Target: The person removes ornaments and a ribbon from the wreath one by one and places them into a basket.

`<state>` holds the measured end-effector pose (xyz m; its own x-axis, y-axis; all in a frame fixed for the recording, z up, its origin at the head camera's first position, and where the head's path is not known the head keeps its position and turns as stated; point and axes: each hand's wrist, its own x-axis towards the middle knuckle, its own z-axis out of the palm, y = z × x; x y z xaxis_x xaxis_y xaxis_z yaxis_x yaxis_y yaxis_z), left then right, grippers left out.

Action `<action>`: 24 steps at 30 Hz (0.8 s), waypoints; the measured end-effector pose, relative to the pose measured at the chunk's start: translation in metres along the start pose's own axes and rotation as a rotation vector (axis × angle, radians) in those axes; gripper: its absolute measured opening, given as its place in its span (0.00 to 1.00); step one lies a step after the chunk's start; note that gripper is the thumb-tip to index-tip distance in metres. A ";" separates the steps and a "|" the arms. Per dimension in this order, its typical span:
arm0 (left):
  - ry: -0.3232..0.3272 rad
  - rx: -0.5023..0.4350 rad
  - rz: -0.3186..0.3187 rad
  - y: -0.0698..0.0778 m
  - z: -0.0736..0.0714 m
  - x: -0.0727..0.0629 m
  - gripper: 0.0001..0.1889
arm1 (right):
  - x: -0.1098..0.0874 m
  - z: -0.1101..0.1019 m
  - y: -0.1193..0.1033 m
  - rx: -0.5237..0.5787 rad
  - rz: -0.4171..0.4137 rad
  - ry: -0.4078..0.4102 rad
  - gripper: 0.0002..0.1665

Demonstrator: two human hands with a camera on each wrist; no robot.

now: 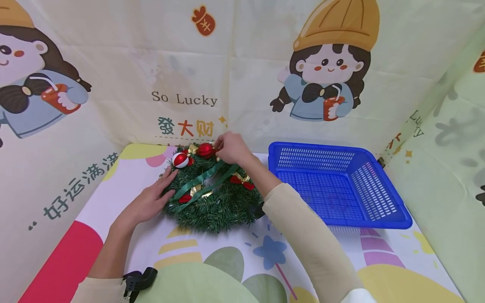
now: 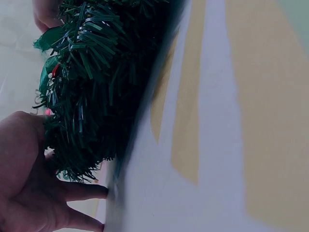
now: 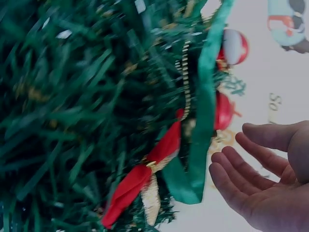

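Observation:
A green Christmas wreath [image 1: 216,216] lies on the table, trimmed with red and gold bows [image 1: 243,182], a red-and-white ball [image 1: 180,160], a red ball [image 1: 206,150] and a long green ribbon [image 1: 201,179]. My left hand [image 1: 151,200] rests at the wreath's left side, fingers spread; in the left wrist view its fingers [image 2: 87,191] reach down by the tabletop. At the far right edge of the wreath is my right hand [image 1: 235,149], beside the red ball. The right wrist view shows that hand [image 3: 270,179] with thumb and fingers apart, nothing between them.
To the right of the wreath stands a blue plastic basket [image 1: 322,147] with slotted walls. A printed cloth wall [image 1: 246,92] rises right behind the wreath, and others close in both sides. The tabletop [image 1: 227,248] has a colourful print.

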<state>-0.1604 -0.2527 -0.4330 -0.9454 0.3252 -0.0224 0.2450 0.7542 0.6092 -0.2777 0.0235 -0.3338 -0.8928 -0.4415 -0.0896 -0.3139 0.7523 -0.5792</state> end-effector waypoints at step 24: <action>0.002 -0.004 -0.005 0.004 -0.001 -0.003 0.36 | 0.016 0.017 0.019 -0.156 -0.010 -0.083 0.24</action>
<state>-0.1573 -0.2513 -0.4301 -0.9471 0.3201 -0.0241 0.2392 0.7539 0.6119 -0.2925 0.0223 -0.3598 -0.8616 -0.4832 -0.1553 -0.3745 0.8118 -0.4480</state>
